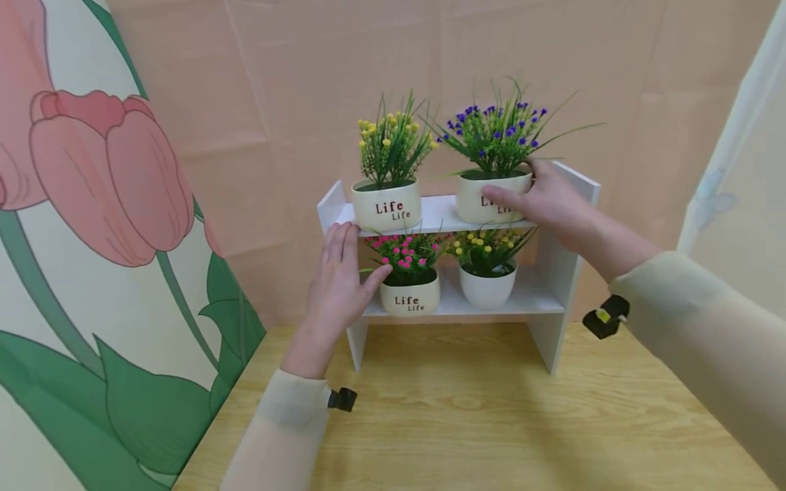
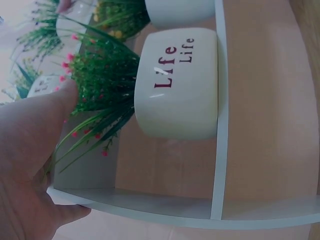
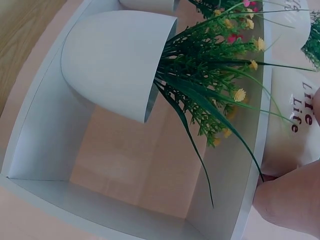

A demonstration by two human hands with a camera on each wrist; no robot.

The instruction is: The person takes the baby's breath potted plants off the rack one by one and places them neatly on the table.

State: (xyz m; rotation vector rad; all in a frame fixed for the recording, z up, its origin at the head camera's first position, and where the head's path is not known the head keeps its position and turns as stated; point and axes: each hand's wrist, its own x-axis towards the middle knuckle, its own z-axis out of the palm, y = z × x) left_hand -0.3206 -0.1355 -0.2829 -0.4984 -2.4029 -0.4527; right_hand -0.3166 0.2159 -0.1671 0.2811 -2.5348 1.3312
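A white two-tier shelf (image 1: 552,300) bears potted artificial flowers. On its top board, at the right, my right hand (image 1: 555,204) grips a cream "Life" pot of purple flowers (image 1: 468,199), thumb across the front and fingers round the far side. My left hand (image 1: 338,279) is at the shelf's left end, its fairly straight fingers touching the top board's corner. The left thumb points toward the pot of pink flowers (image 2: 175,85) on the lower board. Left of the purple one stands a cream "Life" pot of yellow flowers (image 1: 387,208).
A plain white pot with yellow flowers (image 3: 115,60) sits at the right on the lower board. The shelf stands on a wood-grain table (image 1: 448,423) against a pinkish cloth backdrop (image 1: 276,136). A tulip-printed panel (image 1: 110,273) rises at the left.
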